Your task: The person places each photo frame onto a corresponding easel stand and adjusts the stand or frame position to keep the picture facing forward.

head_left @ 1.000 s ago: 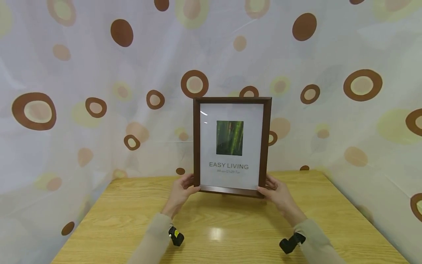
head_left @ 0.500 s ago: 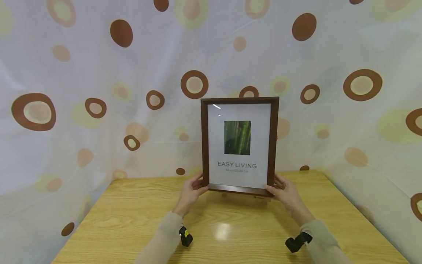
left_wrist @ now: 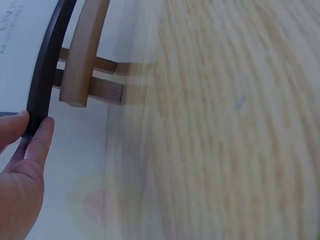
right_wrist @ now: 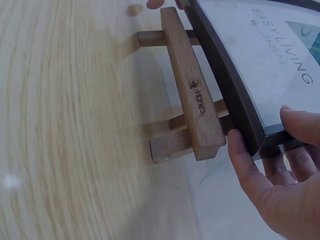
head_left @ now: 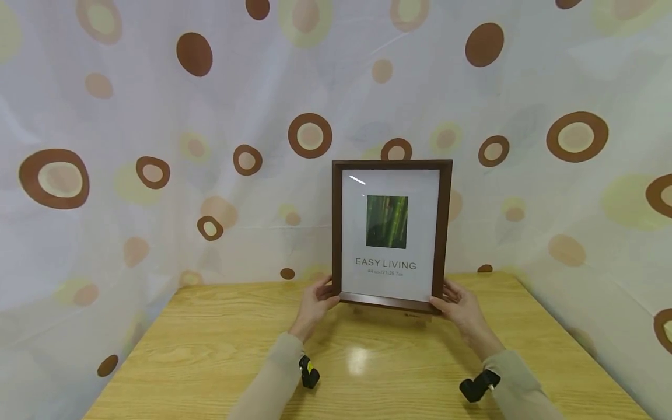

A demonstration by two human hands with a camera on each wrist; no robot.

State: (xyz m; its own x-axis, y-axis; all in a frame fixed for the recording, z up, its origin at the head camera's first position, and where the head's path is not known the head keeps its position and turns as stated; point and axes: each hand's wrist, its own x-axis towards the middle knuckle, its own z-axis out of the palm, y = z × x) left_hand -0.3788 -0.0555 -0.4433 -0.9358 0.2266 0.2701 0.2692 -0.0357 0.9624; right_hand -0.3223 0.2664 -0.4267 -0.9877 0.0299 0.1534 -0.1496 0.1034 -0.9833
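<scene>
A brown picture frame (head_left: 387, 280) stands nearly upright, its bottom edge tipped slightly. Behind the glass are a small green bamboo print and the words "EASY LIVING". My left hand (head_left: 314, 306) grips the lower left corner, thumb in front. At the lower right corner my right hand (head_left: 464, 312) holds on likewise. Under the bottom edge shows a wooden tabletop easel (right_wrist: 192, 90), mostly hidden from the head view. In the left wrist view its crossbar (left_wrist: 82, 55) lies close along the frame's bottom. Whether the frame rests on that bar, I cannot tell.
The easel's feet (right_wrist: 170, 147) stand on a light wood-grain table (head_left: 210, 350). A white curtain (head_left: 252, 76) with brown and yellow circles hangs behind the table and at both sides. Black camera mounts sit on both wrists.
Both hands have carried the picture frame to the right over the last second. In the latest half second it has also dropped slightly. Both grips look the same.
</scene>
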